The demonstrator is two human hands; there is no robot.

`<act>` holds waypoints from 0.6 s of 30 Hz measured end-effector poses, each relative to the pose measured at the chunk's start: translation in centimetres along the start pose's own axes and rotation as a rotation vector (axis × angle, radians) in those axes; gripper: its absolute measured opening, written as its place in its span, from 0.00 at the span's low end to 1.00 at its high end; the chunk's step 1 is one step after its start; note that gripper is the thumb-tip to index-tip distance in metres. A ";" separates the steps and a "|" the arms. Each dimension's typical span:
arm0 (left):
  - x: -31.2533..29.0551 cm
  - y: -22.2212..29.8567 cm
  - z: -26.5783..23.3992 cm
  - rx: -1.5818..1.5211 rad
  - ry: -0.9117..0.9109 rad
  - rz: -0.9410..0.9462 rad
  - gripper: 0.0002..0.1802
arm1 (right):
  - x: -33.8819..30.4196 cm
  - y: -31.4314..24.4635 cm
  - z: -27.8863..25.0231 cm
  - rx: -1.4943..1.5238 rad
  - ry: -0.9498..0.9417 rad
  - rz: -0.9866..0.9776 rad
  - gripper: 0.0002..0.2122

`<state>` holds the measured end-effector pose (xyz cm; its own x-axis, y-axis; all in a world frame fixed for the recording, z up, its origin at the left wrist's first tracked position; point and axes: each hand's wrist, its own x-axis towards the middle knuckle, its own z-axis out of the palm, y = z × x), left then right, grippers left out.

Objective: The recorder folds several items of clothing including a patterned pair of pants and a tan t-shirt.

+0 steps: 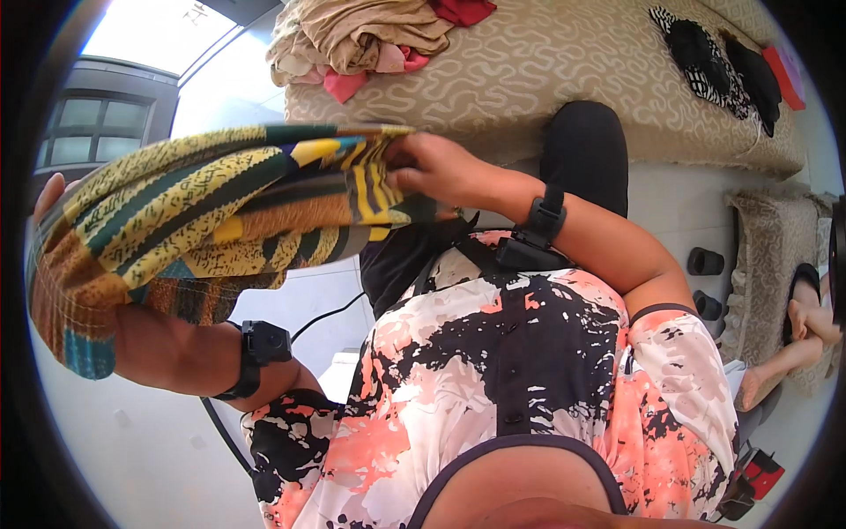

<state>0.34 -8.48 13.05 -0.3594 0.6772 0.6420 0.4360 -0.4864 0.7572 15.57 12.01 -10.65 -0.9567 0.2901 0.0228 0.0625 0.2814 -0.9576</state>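
A patterned garment (185, 207) in yellow, green and brown stripes stretches across the left side, raised in front of me. Its near end, with a stitched hem, drapes over my left wrist. My left hand (49, 196) is mostly covered by this cloth; only a little of its fingers sticks out past the far left edge, so its grip is hidden. At the garment's other end, my right hand (432, 172) has its fingers closed on the bunched fabric. Part of the cloth is blurred by motion.
Ahead stands a bed (502, 75) with a beige patterned cover. It bears a heap of clothes (361, 35), dark garments (705, 62) and a red box (784, 78). Dark slippers (705, 262) lie at right, near another person's bare foot (753, 388). A black cable (326, 315) hangs by my left arm.
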 end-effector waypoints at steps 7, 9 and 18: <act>-0.4 -0.8 -2.9 0.025 0.029 -0.042 0.27 | -0.2 2.6 -1.4 0.052 0.303 0.011 0.13; -0.5 -1.5 -3.2 0.017 0.024 -0.061 0.28 | -0.8 2.2 -1.3 0.110 0.142 0.087 0.12; -0.7 -1.4 -4.3 -0.070 -0.015 -0.119 0.30 | -1.6 -3.8 -1.3 0.226 -0.250 -0.059 0.07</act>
<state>-3.54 -10.64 12.04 -0.3928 0.7399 0.5461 0.3323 -0.4395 0.8345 17.19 11.62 -6.65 -0.9986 0.0384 0.0356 -0.0327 0.0728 -0.9968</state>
